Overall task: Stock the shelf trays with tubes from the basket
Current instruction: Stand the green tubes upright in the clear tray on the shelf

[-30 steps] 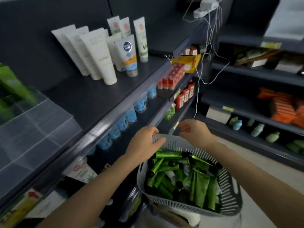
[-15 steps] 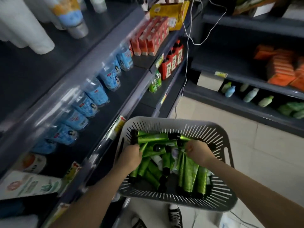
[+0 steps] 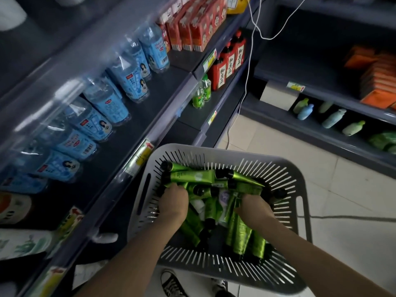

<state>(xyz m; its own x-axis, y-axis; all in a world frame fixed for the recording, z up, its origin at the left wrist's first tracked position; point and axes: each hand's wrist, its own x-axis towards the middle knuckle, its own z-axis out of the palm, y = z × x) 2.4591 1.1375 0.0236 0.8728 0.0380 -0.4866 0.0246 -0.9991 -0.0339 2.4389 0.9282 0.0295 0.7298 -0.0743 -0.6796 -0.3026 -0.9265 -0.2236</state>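
Observation:
A grey slotted basket (image 3: 285,174) sits low in front of me, filled with several green tubes (image 3: 192,176) with black caps. Both my hands are down inside it. My left hand (image 3: 173,203) is curled over tubes at the basket's left side, fingers closed around green tubes. My right hand (image 3: 255,207) is closed on green tubes at the middle right. The fingertips of both hands are hidden among the tubes. The shelf trays are out of view.
Dark shelving runs along my left with blue-labelled water bottles (image 3: 132,80), red cartons (image 3: 192,28) and red bottles (image 3: 227,65). A white cable (image 3: 248,67) hangs down. More shelves with pastel bottles (image 3: 334,118) stand at the right. Tiled floor (image 3: 353,200) lies beyond.
My view has tilted down from the upper shelf to the basket. Both hands went from the basket's far rim down into the tubes and closed on them.

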